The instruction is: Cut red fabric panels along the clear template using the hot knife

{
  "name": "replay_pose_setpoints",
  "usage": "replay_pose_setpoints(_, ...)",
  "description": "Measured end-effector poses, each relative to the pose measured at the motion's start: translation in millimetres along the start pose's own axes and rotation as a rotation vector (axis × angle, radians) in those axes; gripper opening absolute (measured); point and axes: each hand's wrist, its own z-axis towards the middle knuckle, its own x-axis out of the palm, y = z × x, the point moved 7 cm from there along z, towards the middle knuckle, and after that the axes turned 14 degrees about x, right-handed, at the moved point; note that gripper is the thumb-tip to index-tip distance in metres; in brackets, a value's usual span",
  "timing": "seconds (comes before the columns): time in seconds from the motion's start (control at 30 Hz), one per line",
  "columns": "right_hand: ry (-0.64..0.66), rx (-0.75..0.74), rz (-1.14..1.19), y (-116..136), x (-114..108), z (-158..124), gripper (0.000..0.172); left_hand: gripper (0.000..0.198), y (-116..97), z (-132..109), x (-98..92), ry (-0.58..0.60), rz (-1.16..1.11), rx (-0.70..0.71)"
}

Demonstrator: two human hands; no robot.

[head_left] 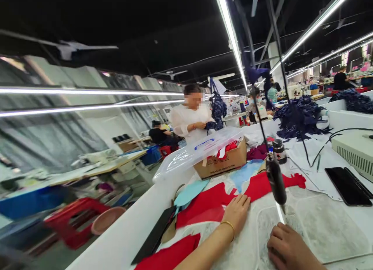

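The left hand (236, 213) lies spread flat on a cut piece of red fabric (206, 207), while the right hand (288, 248) rests loosely curled on a white work mat (329, 231). Beyond them, a clear plastic lid (198, 149) sits tilted on a cardboard box (221, 161) holding red cloth (229, 147).

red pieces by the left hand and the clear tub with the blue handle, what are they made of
The red pieces look like soft matte fabric, cut and lying limp; the fibre can't be told. The clear tub looks like glossy transparent plastic: bright glare on it, red contents showing through.
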Motion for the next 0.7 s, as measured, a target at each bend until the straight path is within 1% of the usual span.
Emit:
replay_pose_setpoints(0.13,0.003,-0.061,-0.104,-11.1,27.3,5.6,0.016,0.033,10.7,2.4,-3.2,-0.082,-0.002,0.028)
replay_pose_setpoints(0.2,-0.001,-0.066,-0.144,-15.3,34.5,6.3,0.016,0.028,16.4,1.7,-9.0,-0.121,-0.013,0.029)
replay_pose_setpoints(0.3,-0.001,-0.059,-0.162,-16.3,33.8,4.5,0.017,0.026,24.2,2.6,-21.5,-0.182,-0.019,0.005)
replay_pose_setpoints(0.4,0.016,-0.034,-0.139,-13.5,23.8,2.6,0.016,0.025,25.1,4.6,-34.9,-0.241,-0.002,0.0)
replay_pose_setpoints(0.47,0.021,-0.001,-0.1,-11.0,14.0,2.0,0.014,0.024,18.1,4.3,-42.0,-0.266,0.018,0.039)
replay_pose_setpoints(0.53,0.018,0.037,-0.049,-8.0,2.7,1.1,0.013,0.024,4.5,0.8,-46.7,-0.274,0.035,0.107)
replay_pose_setpoints(0.63,0.01,0.09,0.022,-3.0,-14.3,-1.2,0.012,0.026,-21.1,-12.0,-51.2,-0.264,0.048,0.195)
replay_pose_setpoints(0.7,0.004,0.11,0.048,-0.3,-23.9,-2.6,0.013,0.028,-36.7,-24.0,-54.3,-0.255,0.046,0.215)
